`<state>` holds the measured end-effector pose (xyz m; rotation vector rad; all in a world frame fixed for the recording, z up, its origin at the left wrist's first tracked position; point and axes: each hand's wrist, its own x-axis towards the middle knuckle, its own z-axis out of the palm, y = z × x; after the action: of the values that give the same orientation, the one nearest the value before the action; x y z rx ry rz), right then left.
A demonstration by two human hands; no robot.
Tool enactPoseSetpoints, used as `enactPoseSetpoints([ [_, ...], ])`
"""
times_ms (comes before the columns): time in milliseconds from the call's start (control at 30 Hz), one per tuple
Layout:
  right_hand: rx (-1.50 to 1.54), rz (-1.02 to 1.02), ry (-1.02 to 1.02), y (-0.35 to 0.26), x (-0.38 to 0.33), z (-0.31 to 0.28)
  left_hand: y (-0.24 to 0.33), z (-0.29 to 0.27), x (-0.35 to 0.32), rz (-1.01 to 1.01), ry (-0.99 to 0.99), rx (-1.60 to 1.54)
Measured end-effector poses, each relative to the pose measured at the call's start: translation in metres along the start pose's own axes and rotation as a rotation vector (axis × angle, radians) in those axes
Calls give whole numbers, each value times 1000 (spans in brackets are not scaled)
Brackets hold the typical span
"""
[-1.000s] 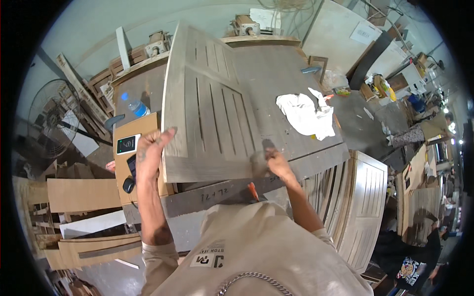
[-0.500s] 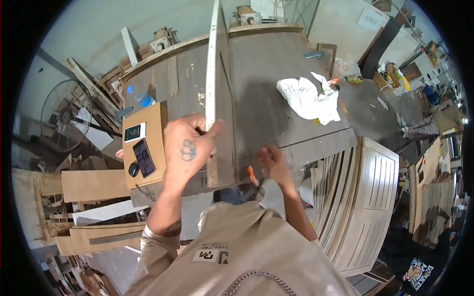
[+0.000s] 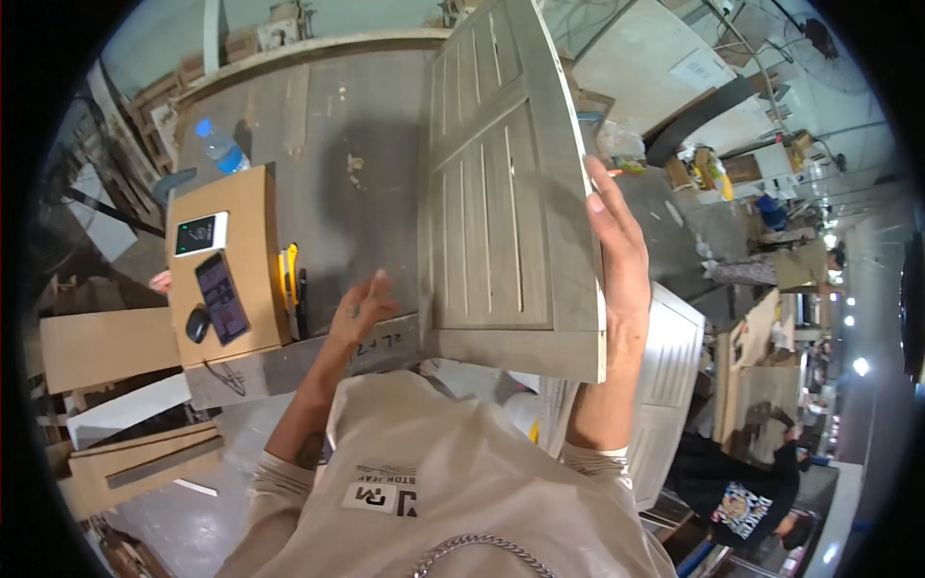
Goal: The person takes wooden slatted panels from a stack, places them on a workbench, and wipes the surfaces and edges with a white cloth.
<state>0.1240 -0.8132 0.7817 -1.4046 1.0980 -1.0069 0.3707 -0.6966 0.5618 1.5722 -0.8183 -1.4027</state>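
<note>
Slatted wooden door panel (image 3: 506,202), grey-toned, is held tilted up off the bench (image 3: 328,144), its lower rail near the person's chest and its top leaning away toward the far side.

Right hand (image 3: 617,255): palm flat against the panel's right stile, fingers (image 3: 602,197) extended and together along the edge, thumb not visible. Judgement: this hand props and steadies the panel rather than gripping it.

Left hand (image 3: 361,308): at the panel's lower left corner, just above the bench edge, fingers loosely curled; whether they clamp the corner or only touch it, I cannot tell. Judgement: it acts as a pivot point for the low corner.

Left of that hand, on the bench: a yellow utility knife (image 3: 287,275) and a dark pen (image 3: 303,301) lying side by side, touching a flat cardboard box (image 3: 252,222). On the box: a white phone (image 3: 200,234), a dark phone (image 3: 222,299), and a small dark round object (image 3: 198,325), kept well apart from the panel.

Further back: a plastic water bottle with blue cap (image 3: 220,146) near the bench's far left.

Right, below bench level: a white louvred panel (image 3: 670,385) standing on edge.
</note>
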Motion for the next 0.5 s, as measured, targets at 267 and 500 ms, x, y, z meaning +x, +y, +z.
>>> enactPoseSetpoints([
  [267,183,105,121,8,12,20,-52,10,24,-308,-387,-70],
  [500,158,282,256,-2,6,35,-80,2,75,-148,-412,-95],
])
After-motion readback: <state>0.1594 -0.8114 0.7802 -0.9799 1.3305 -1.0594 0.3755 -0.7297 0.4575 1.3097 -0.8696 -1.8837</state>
